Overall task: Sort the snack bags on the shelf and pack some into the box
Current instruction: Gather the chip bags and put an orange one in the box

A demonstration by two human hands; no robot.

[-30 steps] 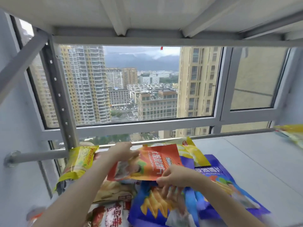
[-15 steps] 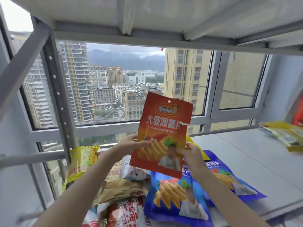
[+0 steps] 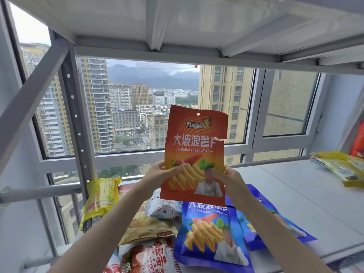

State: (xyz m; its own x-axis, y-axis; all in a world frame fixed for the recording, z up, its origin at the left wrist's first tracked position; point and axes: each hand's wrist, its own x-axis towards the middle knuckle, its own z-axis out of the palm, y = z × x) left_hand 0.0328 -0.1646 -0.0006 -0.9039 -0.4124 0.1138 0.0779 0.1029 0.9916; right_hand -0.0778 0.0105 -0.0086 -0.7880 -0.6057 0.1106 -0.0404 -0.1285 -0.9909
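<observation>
I hold a red snack bag (image 3: 196,142) upright in front of the window, above the shelf. My left hand (image 3: 157,174) grips its lower left edge and my right hand (image 3: 229,178) grips its lower right edge. Below it, on the grey shelf (image 3: 291,194), lie two blue snack bags, one in front (image 3: 210,235) and one behind it (image 3: 262,219). To the left lie a yellow bag (image 3: 102,200), a tan chip bag (image 3: 147,229), a white bag (image 3: 163,207) and a red-and-white bag (image 3: 149,257). No box is in view.
A yellow bag (image 3: 340,168) lies at the shelf's far right, next to something red (image 3: 358,140). A perforated metal upright (image 3: 76,123) and a slanted brace (image 3: 33,95) stand at the left. Another shelf board (image 3: 197,20) hangs close overhead. A window is behind.
The red bag, lying flat on the pile a second ago, was lifted and turned upright by both hands. My view has moved closer and slightly left.
</observation>
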